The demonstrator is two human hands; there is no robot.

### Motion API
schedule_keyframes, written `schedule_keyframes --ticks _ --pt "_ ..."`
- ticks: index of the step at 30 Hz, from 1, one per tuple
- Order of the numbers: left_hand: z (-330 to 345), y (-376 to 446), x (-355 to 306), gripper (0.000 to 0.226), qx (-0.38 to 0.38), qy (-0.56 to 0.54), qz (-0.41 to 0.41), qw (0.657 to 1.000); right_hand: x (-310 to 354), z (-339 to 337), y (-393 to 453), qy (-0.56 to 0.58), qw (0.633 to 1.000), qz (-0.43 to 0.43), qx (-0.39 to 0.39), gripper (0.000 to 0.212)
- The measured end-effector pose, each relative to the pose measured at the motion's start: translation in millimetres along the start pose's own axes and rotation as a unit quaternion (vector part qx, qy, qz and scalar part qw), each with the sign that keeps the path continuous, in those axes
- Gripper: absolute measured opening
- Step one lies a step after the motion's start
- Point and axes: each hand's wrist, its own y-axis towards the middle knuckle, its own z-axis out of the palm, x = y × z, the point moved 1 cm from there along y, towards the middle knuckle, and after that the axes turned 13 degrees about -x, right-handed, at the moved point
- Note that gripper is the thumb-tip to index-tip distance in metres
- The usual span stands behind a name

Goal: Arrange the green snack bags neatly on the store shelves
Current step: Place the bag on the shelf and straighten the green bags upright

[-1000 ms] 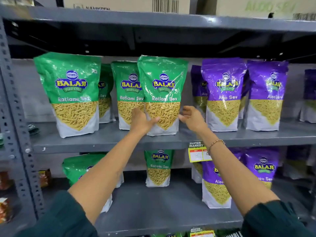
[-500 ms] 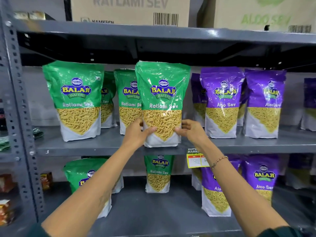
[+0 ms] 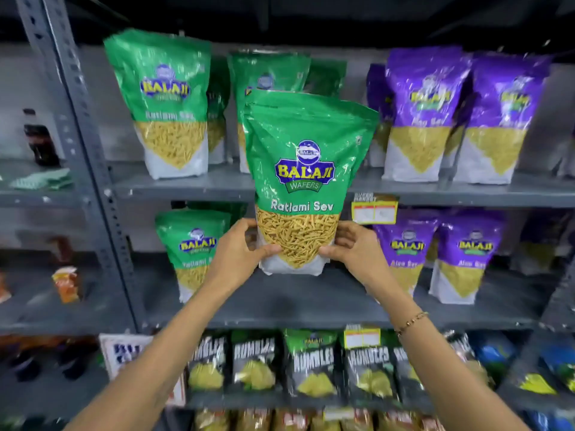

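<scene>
A green Ratlami Sev bag (image 3: 303, 169) stands upright in the air in front of the shelves, its base over the middle shelf (image 3: 311, 303). My left hand (image 3: 239, 253) grips its lower left edge and my right hand (image 3: 351, 250) grips its lower right edge. On the upper shelf (image 3: 193, 186) stand a green bag (image 3: 165, 101) at the left and more green bags (image 3: 267, 73) behind the held one. Another green bag (image 3: 193, 247) stands on the middle shelf at the left.
Purple Aloo Sev bags (image 3: 423, 110) fill the right of the upper shelf, and more purple bags (image 3: 466, 253) stand on the middle shelf. Black snack bags (image 3: 311, 362) line the shelf below. A grey perforated upright (image 3: 84, 150) stands at the left. A yellow price tag (image 3: 375, 209) hangs from the upper shelf's edge.
Both hands closed on the front green bag and lifted it off the upper shelf, bringing it down and toward me to the middle shelf's level. The view dropped lower.
</scene>
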Motion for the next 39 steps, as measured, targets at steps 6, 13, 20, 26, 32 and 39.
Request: schedule_keyframes --ticks 6,13,20,26,32,39 --pt "14 -31 72 0.063 0.04 0.115 -0.038 0.992 -85 22 -30 -0.032 0.996 0.086 0.019 0.045" --pt "56 -16 153 0.059 0.103 0.163 -0.116 0.974 -176 53 -11 -0.067 0.98 0.182 0.04 0.049" --pt "92 34 192 0.049 0.088 0.142 -0.162 0.973 -219 78 48 -0.078 0.977 0.189 0.053 0.045" --pt "110 66 217 0.049 0.071 0.121 -0.193 0.971 -233 91 85 -0.087 0.977 0.187 0.06 0.051" --pt "121 67 224 0.051 0.078 0.092 -0.218 0.969 -243 92 88 -0.101 0.975 0.188 0.066 0.052" --pt "120 57 228 0.051 0.125 0.161 -0.188 0.961 -239 89 73 -0.133 0.969 0.195 0.076 0.051"
